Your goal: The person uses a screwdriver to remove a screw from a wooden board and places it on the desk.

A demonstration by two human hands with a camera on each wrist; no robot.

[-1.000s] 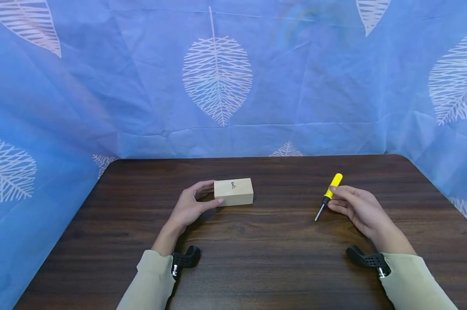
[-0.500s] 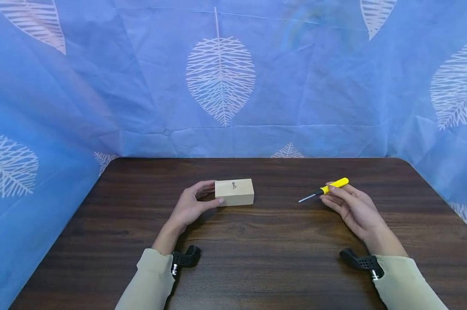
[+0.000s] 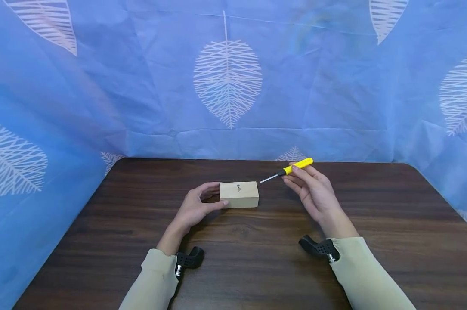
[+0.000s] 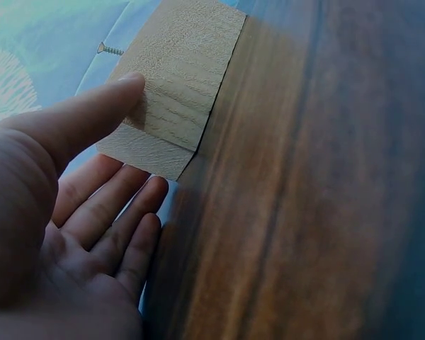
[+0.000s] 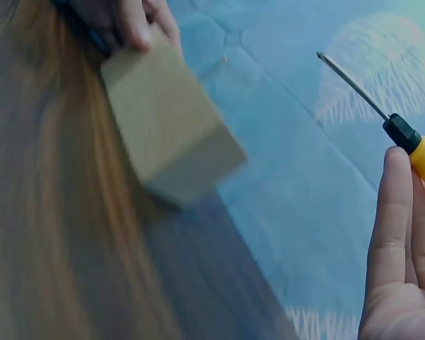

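Since before, my right hand [image 3: 314, 193] carries the screwdriver [image 3: 291, 168] nearer the screw [image 3: 238, 187], fingers pinching; left hand [image 3: 196, 206] clamps the block [image 3: 239, 194]; I must aim the tip straight.

I see a table [image 3: 256, 258] of dark wood with a smooth, slightly shiny top. Near its far edge sits a block [image 3: 239, 194] of pale bare wood, matt, with fine grain lines. A small shiny metal screw [image 3: 238, 187] sticks out of it. The screwdriver [image 3: 287, 169] has a glossy yellow plastic handle and a thin metal shaft. The blue cloth [image 3: 140, 86] behind looks soft, matt and creased.
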